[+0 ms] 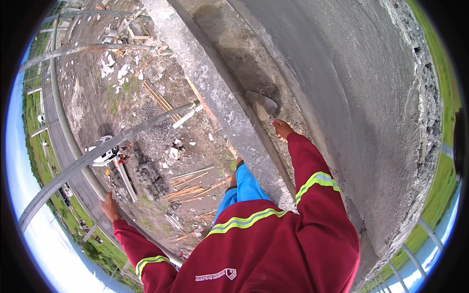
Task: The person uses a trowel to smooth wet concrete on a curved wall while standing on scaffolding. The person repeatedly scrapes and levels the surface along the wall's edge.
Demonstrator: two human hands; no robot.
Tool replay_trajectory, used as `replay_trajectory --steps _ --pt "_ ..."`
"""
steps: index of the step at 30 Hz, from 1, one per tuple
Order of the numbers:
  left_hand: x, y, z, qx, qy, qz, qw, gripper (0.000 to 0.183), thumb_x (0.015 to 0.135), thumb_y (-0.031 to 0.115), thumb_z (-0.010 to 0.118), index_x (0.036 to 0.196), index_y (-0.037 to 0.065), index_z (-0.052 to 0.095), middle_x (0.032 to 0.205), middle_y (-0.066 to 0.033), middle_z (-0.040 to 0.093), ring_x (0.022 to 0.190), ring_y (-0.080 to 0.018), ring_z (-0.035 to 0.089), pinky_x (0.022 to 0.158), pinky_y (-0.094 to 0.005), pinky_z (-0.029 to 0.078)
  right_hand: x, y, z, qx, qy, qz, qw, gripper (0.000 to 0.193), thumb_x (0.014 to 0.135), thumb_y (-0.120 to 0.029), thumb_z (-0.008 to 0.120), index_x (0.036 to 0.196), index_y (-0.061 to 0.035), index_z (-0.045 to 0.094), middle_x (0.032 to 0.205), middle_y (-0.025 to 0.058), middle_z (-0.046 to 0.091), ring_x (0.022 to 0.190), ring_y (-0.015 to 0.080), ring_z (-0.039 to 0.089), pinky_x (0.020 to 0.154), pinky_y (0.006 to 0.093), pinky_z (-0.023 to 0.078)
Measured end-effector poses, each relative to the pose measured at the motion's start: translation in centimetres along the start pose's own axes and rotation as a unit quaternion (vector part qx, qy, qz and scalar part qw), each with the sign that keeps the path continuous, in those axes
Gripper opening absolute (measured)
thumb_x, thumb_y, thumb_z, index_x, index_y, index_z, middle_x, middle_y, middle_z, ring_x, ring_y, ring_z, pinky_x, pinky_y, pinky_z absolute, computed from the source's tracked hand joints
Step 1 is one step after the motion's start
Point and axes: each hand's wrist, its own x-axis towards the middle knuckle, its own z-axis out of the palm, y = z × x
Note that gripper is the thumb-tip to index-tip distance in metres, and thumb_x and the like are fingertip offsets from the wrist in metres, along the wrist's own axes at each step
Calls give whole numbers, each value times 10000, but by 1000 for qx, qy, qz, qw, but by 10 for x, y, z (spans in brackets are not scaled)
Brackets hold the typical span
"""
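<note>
My right hand (282, 130) is closed round the handle of a pointed trowel (263, 103). The trowel's blade lies over a recessed concrete channel (259, 73), close to its inner edge; whether it touches the bottom I cannot tell. Some rough, crumbly mortar shows in the channel beside my hand. Off to the left, my left hand (110, 208) wraps round a long grey scaffold pipe (93, 178). To the right of the channel rises a wall of smoothed grey plaster (342, 78) with a rough outer edge.
A raised concrete ledge (215, 83) runs between the channel and a drop on the left. Another scaffold pipe (122, 136) crosses there. Far below lie timber planks (188, 190), rubble, block stacks (149, 176) and a white vehicle (103, 150).
</note>
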Motion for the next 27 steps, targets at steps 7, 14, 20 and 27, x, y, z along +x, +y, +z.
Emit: replay_trajectory --steps 7,14,20,27 --pt "7 -7 -3 58 11 32 998 609 767 410 708 1081 -91 562 700 -99 574 550 -187 543 499 -326 450 -29 -55 -20 35 -77 -31 996 476 971 -528 398 924 -68 509 560 21 424 419 123 398 384 287 348" --pt "-2 0 -2 77 37 80 993 605 736 427 714 1031 -80 567 742 -149 607 577 -229 597 539 -348 500 -149 -161 27 62 -41 -273 959 395 994 -429 429 1072 -55 528 674 14 478 518 90 434 468 247 381" --pt "-8 8 -3 89 28 17 996 595 753 467 682 1027 -53 582 831 -211 632 741 -325 609 668 -415 477 -208 -169 125 -35 -93 -336 937 386 963 -353 515 1215 -60 504 700 31 536 592 114 512 536 282 435" --pt "-20 17 -6 120 68 46 989 620 754 504 672 1040 -39 582 898 -280 651 858 -425 634 778 -471 466 -198 -139 232 -487 -72 -434 755 393 904 -326 581 1175 -50 509 846 252 643 757 436 623 648 501 480"
